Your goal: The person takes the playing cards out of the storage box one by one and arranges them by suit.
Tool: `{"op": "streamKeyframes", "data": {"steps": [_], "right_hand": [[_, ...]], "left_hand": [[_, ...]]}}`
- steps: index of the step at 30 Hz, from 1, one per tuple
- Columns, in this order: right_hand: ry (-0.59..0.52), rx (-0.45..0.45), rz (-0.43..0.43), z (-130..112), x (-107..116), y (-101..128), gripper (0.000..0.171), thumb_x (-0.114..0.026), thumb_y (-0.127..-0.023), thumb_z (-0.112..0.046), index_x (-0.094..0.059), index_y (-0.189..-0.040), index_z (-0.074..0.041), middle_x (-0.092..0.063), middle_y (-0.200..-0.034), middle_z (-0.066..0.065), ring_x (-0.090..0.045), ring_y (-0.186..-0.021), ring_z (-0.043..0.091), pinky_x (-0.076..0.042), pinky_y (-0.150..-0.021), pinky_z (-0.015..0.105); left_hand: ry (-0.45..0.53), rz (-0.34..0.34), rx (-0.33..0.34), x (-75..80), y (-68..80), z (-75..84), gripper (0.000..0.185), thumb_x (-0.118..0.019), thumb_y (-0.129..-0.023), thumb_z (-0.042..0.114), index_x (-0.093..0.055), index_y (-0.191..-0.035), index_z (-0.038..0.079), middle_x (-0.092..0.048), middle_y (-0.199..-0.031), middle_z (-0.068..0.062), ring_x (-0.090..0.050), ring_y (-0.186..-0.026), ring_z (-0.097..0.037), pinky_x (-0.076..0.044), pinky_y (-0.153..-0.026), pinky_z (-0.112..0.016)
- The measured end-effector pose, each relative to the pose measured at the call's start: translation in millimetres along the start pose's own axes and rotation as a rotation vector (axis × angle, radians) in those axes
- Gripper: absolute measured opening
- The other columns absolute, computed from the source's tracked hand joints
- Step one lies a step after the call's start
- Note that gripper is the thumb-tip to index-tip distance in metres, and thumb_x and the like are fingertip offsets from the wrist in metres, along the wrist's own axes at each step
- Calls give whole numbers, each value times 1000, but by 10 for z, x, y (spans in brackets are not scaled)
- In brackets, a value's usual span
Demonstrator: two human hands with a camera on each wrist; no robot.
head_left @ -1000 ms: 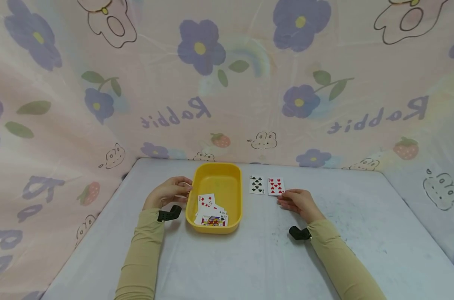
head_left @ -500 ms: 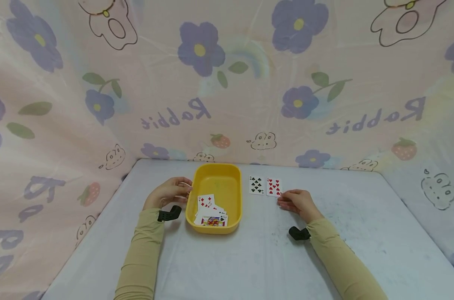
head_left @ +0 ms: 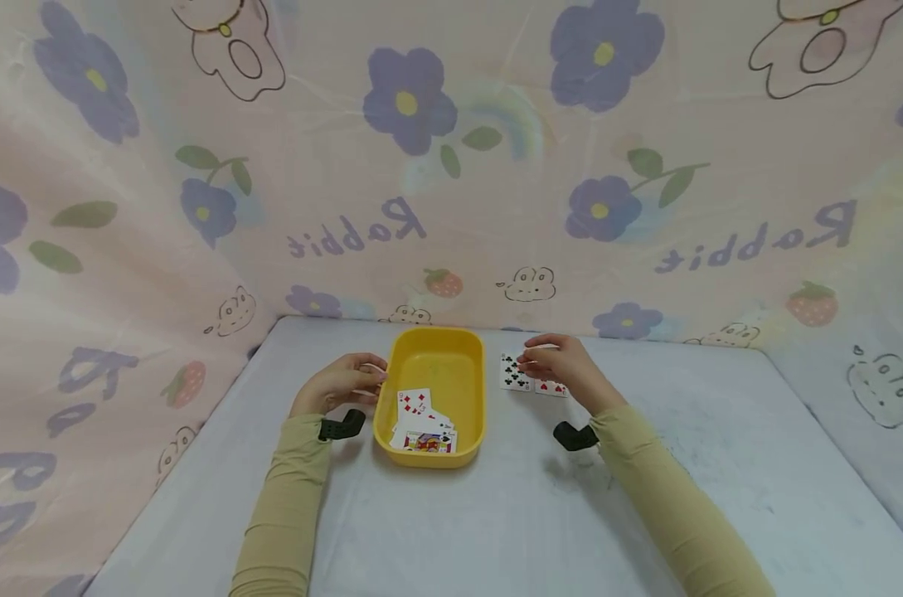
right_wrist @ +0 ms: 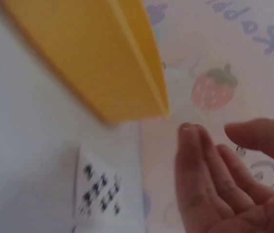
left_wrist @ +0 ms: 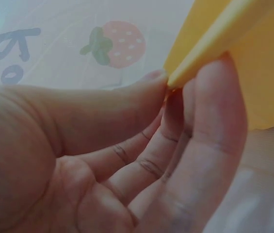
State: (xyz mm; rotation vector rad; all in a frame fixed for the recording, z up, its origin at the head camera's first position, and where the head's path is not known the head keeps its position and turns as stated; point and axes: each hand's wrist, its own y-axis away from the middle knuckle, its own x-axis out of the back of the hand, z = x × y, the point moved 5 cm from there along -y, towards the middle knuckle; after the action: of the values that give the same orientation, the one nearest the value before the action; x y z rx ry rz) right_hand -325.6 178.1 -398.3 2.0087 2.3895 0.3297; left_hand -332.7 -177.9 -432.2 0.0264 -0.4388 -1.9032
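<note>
My left hand (head_left: 341, 385) pinches the left rim of a yellow plastic tray (head_left: 442, 365); the left wrist view shows thumb and fingers meeting at its edge. Playing cards lie in the tray's near end, among them a diamonds card (head_left: 412, 401) and a face card (head_left: 430, 442). Right of the tray, a clubs card (head_left: 512, 378) and a hearts card (head_left: 551, 389) lie face up side by side. Over them hovers my right hand (head_left: 563, 366), hiding part of both. In the right wrist view its thumb and fingers stand apart with nothing between them.
A white cloth covers the table (head_left: 451, 531). Patterned fabric walls (head_left: 481, 199) with flowers and rabbits rise behind it and at both sides. Each wrist wears a black camera mount (head_left: 575, 436).
The right hand has let go of the hearts card, lifted, and moved left over the two cards. Before that, the hearts card slid slightly left, closer to the clubs card. The left hand stays put.
</note>
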Motion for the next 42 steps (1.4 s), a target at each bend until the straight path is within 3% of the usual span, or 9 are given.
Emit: {"op": "streamKeyframes", "data": {"steps": [7, 16, 25, 33, 42], "right_hand": [[69, 27, -239, -291, -567, -180, 39, -58, -96, -9, -48, -128, 8, -56, -121, 31, -57, -111, 41, -48, -92, 43], [223, -49, -446, -291, -1149, -256, 42, -54, -98, -21, -51, -129, 8, -59, -119, 26, -58, -110, 38, -51, -89, 38], [319, -107, -514, -164, -1428, -257, 47, -60, -95, -32, -57, -125, 3, -64, -112, 22, -61, -103, 37, -51, -90, 43], [484, -157, -538, -75, -1558, -251, 47, -62, -91, -40, -61, -116, 0, -66, -105, 17, -63, -95, 33, -53, -83, 42], [599, -142, -553, -17, -1601, -271, 16, -65, -91, -14, -68, -103, -4, -62, -83, 10, -56, -72, 22, -53, -69, 32]], "left_hand": [[7, -4, -11, 10, -15, 35, 30, -60, -94, 7, -49, -120, -4, -60, -98, -16, -61, -80, -22, -57, -72, -34], [18, -11, -12, 14, -7, 53, 32, -60, -94, 8, -49, -121, -4, -59, -98, -15, -61, -80, -22, -57, -72, -33], [22, -9, -9, 28, -9, 31, 32, -60, -94, 7, -49, -121, -4, -60, -98, -16, -61, -81, -21, -57, -71, -32], [30, -25, -10, 32, -4, 14, 32, -60, -94, 7, -48, -121, -5, -60, -98, -15, -62, -81, -21, -57, -71, -33], [9, -14, -15, 18, -14, -2, 31, -60, -94, 7, -49, -120, -4, -61, -97, -15, -62, -81, -21, -57, -71, -33]]}}
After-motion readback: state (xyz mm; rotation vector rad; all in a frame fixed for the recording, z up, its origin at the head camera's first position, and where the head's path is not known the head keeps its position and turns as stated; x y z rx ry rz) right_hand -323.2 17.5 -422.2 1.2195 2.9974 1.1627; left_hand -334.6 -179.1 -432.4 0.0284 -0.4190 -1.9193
